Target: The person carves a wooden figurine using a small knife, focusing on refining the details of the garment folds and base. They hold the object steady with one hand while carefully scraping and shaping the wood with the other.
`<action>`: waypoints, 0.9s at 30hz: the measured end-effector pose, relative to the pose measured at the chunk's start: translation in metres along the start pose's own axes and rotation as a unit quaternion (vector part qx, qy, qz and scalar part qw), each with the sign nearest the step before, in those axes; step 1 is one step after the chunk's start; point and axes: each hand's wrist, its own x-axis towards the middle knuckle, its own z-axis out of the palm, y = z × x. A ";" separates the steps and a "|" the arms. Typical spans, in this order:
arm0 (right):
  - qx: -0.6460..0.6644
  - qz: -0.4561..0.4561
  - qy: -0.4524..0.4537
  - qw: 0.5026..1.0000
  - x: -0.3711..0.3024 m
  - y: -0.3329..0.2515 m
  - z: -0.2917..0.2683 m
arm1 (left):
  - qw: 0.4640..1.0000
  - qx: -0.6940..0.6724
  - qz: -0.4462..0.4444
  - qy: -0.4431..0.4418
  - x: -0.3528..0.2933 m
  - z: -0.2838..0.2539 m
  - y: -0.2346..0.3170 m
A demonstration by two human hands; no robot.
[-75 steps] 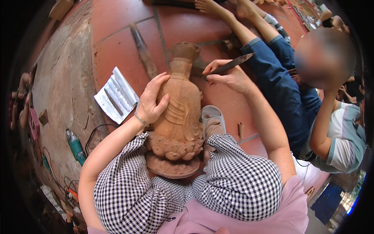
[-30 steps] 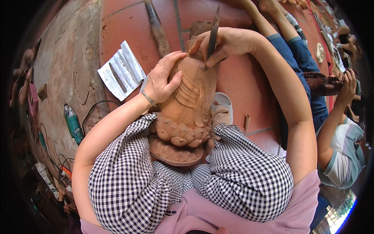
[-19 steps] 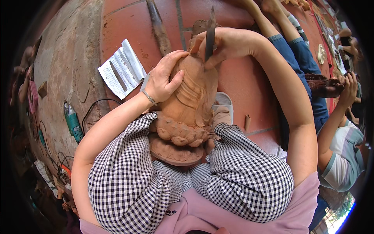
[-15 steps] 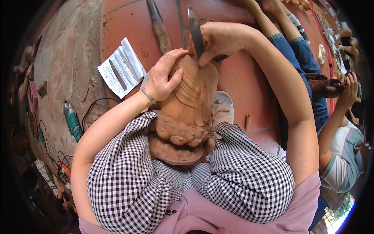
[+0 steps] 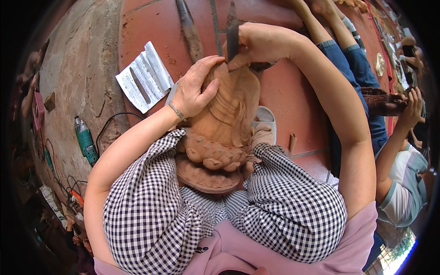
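Observation:
Between my knees stands a carved wooden statue [image 5: 219, 103] with draped folds and a base ring of petals. My left hand [image 5: 195, 87] is closed over its left side near the far end, fingers curled round the top and thumb along the folds. Over that far end, my right hand [image 5: 259, 43] grips a flat, dark, pointed tool [image 5: 232, 39] resembling a file, its narrow tip pointing away from me. The tool's lower end is close to the wood; whether it touches cannot be made out. My right fingers partly hide the statue's far end.
Left of the statue, printed paper [image 5: 144, 78] holds a slim dark pointed strip [image 5: 140, 85]. A long tapered tool [image 5: 189, 30] lies on the red tiles [image 5: 293, 107]. A green power tool [image 5: 85, 141] with a cord lies on the stone ledge [image 5: 75, 68]. Another person's hand [image 5: 413, 105] holds dark carved wood at right.
My right hand has shifted slightly left and away from me, and the tool's tip has swung right so it stands straighter. My left hand keeps its hold on the statue.

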 end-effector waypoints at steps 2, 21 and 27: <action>0.027 -0.081 0.038 0.996 -0.011 0.007 0.011 | 1.000 -0.014 -0.005 -0.005 0.001 0.000 0.001; 0.324 0.014 0.334 0.885 -0.048 0.036 0.061 | 1.000 -0.014 -0.004 -0.015 0.000 0.000 -0.001; 0.424 0.058 0.422 0.799 -0.096 0.021 0.132 | 0.999 -0.017 0.001 -0.031 0.000 -0.001 -0.002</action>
